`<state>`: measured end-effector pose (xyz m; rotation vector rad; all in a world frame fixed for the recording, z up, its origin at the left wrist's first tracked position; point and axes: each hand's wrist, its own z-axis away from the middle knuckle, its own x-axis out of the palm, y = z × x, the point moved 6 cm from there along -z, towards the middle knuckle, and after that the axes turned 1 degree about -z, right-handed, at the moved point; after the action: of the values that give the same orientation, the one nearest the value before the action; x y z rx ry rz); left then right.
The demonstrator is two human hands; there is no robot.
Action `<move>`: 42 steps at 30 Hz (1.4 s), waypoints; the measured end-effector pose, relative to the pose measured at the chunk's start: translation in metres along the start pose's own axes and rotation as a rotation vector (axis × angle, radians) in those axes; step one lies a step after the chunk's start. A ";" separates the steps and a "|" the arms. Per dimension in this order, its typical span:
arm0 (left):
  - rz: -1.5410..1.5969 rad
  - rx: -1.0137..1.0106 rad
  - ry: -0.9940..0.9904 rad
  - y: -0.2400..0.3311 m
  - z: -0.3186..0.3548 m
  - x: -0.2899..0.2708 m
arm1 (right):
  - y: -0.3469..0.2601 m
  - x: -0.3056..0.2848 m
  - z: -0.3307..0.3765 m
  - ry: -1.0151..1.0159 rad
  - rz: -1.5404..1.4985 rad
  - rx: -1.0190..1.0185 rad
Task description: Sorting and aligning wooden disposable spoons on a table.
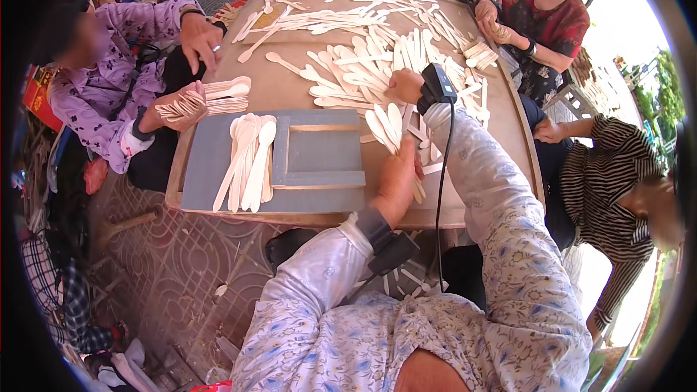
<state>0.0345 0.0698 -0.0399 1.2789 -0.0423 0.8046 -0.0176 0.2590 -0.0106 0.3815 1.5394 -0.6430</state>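
Observation:
My left hand (398,178) is closed around a small bunch of pale wooden spoons (384,128). Their rounded ends stick up above the fingers, and a tip or two shows below. Farther out, my right hand (405,87) is over the big loose pile of wooden spoons (356,69), its fingers curled down and closed. Whatever they pinch is hidden. To the left of my left hand, a stack of wooden spoons (250,163) lies on a grey board (200,178), beside a shallow frame of wooden strips (321,187).
The brown table (239,76) has a raised wooden rim. At the left, a person in a purple shirt (109,94) holds a thick bundle of spoons (226,94). Other people sit at the far right and right. A black cable (440,218) hangs from my right wrist.

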 end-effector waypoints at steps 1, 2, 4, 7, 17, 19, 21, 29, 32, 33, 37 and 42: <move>-0.023 -0.011 -0.017 -0.001 0.001 -0.001 | -0.009 0.000 0.002 -0.046 0.064 -0.069; -0.023 -0.006 -0.009 -0.001 0.002 -0.005 | -0.018 -0.001 0.001 0.026 0.056 -0.184; -0.039 -0.031 -0.048 -0.001 0.002 0.018 | 0.035 0.011 -0.011 0.028 0.134 -0.187; -0.021 -0.051 -0.016 0.002 0.008 0.010 | 0.031 0.023 -0.016 -0.109 0.115 -0.154; -0.128 0.017 -0.071 0.008 0.010 0.010 | 0.002 -0.018 0.014 -0.043 -0.044 -0.312; -0.128 0.050 -0.086 0.008 0.008 0.016 | 0.008 -0.014 0.018 -0.041 0.112 -0.309; -0.107 0.033 -0.073 0.006 0.010 0.016 | 0.006 -0.011 0.024 -0.041 0.267 -0.315; -0.184 0.061 -0.030 0.014 0.016 0.006 | 0.031 -0.011 0.029 0.124 -0.038 -0.003; -0.199 0.050 -0.055 0.014 0.017 0.013 | 0.042 -0.019 0.033 0.129 -0.035 -0.044; -0.187 0.046 -0.046 0.014 0.017 0.011 | 0.035 -0.019 0.034 0.094 -0.003 -0.085; -0.211 0.040 -0.052 0.017 0.016 0.009 | 0.027 -0.024 0.034 0.042 0.085 -0.044; -0.222 0.004 -0.048 0.007 0.009 0.012 | 0.021 -0.027 0.025 0.112 0.161 -0.165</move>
<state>0.0432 0.0682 -0.0256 1.2811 0.0616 0.5833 0.0173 0.2636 0.0128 0.4171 1.6367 -0.3708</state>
